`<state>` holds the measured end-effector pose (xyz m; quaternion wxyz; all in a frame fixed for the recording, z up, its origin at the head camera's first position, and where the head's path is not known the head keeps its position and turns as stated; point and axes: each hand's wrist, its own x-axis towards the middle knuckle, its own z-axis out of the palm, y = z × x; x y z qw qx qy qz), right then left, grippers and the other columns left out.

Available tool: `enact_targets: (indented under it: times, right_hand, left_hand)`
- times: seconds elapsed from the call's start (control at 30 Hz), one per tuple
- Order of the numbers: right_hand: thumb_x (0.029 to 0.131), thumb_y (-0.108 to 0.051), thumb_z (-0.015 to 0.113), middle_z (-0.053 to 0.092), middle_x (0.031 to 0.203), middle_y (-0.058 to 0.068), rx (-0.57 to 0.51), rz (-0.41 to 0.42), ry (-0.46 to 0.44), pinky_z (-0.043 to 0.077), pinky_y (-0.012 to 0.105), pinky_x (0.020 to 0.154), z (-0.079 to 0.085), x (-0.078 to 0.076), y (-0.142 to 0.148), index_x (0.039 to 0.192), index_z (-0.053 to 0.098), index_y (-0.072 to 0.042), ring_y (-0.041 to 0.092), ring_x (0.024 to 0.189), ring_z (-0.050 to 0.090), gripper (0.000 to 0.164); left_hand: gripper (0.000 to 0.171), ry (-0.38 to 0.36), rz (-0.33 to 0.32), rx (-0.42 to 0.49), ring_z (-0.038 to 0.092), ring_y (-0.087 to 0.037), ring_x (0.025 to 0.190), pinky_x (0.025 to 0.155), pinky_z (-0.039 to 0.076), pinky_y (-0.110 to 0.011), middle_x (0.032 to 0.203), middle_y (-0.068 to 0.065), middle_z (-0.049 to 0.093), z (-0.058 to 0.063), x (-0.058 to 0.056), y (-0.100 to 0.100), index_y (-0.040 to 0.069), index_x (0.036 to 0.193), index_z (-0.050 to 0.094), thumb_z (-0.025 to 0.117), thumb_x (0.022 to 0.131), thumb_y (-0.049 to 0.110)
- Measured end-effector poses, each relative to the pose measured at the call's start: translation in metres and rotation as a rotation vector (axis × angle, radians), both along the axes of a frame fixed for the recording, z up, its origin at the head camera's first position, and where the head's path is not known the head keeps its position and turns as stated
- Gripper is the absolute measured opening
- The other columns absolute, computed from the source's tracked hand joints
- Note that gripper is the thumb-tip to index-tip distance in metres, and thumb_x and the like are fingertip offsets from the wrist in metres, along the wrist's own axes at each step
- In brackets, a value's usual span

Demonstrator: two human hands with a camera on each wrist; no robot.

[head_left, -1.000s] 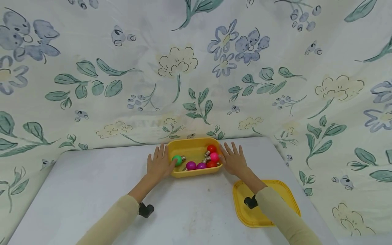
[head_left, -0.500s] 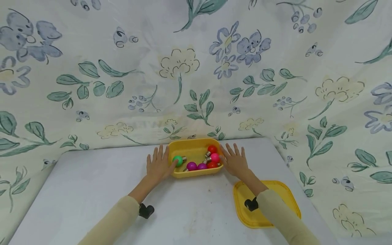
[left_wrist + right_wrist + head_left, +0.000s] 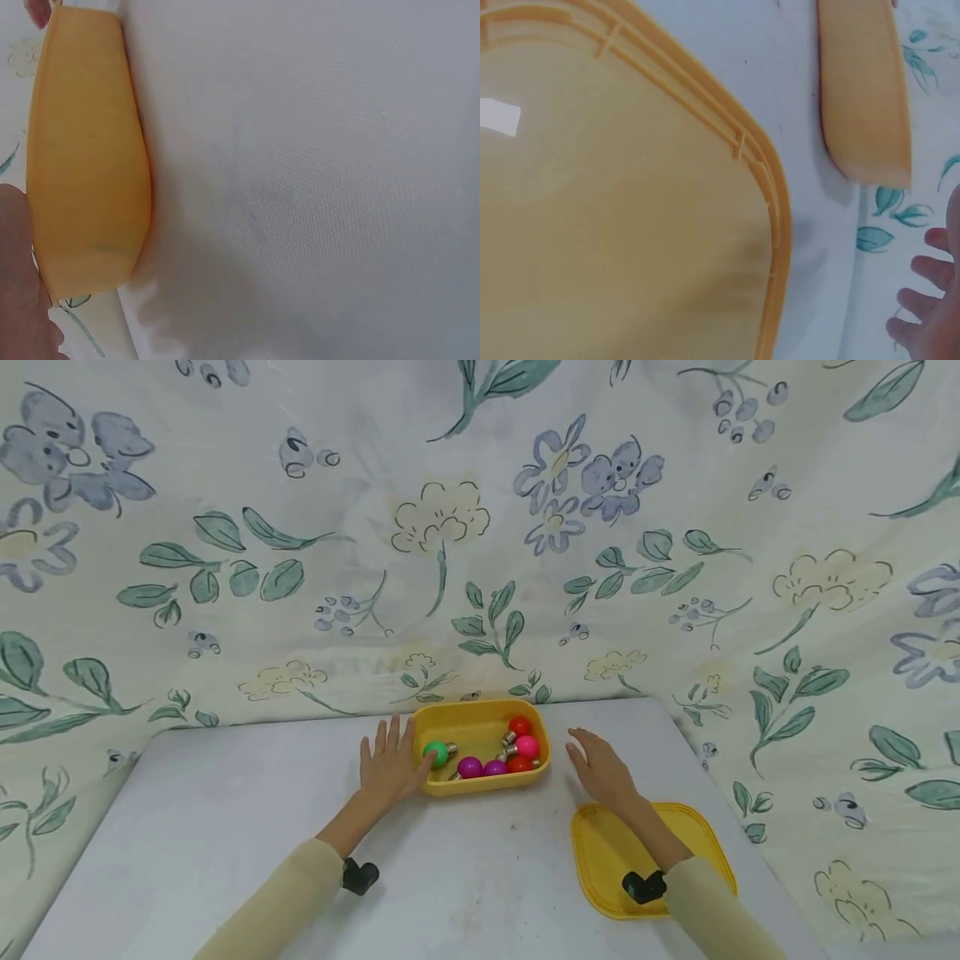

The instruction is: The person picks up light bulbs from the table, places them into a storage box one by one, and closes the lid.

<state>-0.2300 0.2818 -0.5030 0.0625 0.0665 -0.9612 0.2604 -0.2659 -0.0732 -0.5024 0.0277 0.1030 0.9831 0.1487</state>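
A yellow plastic container (image 3: 480, 787) stands at the far edge of the table, holding several small coloured bulbs with metal caps. A green bulb (image 3: 434, 753) lies at its left end, purple bulbs (image 3: 470, 767) along the front, and a pink bulb (image 3: 527, 747) with red ones at the right. My left hand (image 3: 388, 767) rests at the container's left end, fingers straight, thumb over the rim. To the right of the container, apart from it, my right hand (image 3: 602, 770) hovers with relaxed fingers and nothing in it. Under my right forearm lies a yellow lid (image 3: 600, 877).
The white table (image 3: 225, 827) reaches back to a floral cloth (image 3: 337, 527) hanging right behind the container. The same cloth shows beyond the table's right edge. Both wrists carry a black camera mount.
My right hand has left the container's right end and drawn back to the right, its fingers closer together. The left hand stays where it was, and the container has not visibly shifted.
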Motion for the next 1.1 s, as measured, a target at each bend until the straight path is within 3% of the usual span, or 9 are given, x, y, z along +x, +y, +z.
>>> enact_targets:
  times: [0.37,0.63,0.87,1.1]
  right_hand:
    - [0.104,-0.019,0.055,0.053,0.140,0.024,-0.067,0.018,0.043,0.038,0.057,0.107,-0.002,0.036,0.027,0.135,0.057,0.003,0.042,0.130,0.048,0.038]
    - [0.099,-0.013,0.063,0.056,0.135,0.026,-0.090,0.012,0.092,0.042,0.059,0.103,-0.003,0.062,0.052,0.128,0.061,0.005,0.045,0.126,0.051,0.034]
    - [0.097,-0.010,0.065,0.058,0.131,0.028,-0.095,-0.034,0.087,0.045,0.061,0.098,0.010,0.085,0.072,0.126,0.061,0.006,0.048,0.121,0.053,0.034]
    - [0.095,-0.008,0.067,0.058,0.130,0.030,-0.036,-0.074,0.023,0.044,0.062,0.098,0.016,0.104,0.088,0.127,0.060,0.007,0.050,0.121,0.053,0.036]
  left_hand:
    - [0.078,-0.004,0.010,-0.009,0.004,-0.045,0.148,0.115,0.003,-0.066,0.162,-0.027,0.009,0.002,0.001,-0.002,-0.001,0.158,0.016,0.040,0.103,0.049]
    - [0.068,0.117,-0.045,0.004,0.016,-0.045,0.147,0.116,0.012,-0.064,0.159,-0.029,0.019,0.002,0.010,0.000,-0.005,0.153,0.030,0.044,0.104,0.041]
    - [0.063,0.224,-0.141,0.058,0.030,-0.043,0.142,0.114,0.023,-0.061,0.153,-0.027,0.035,0.010,0.028,0.019,-0.004,0.148,0.041,0.053,0.102,0.038]
    - [0.056,0.344,-0.275,0.161,0.051,-0.035,0.128,0.108,0.041,-0.050,0.136,-0.019,0.057,0.022,0.063,0.051,0.000,0.138,0.054,0.070,0.094,0.031]
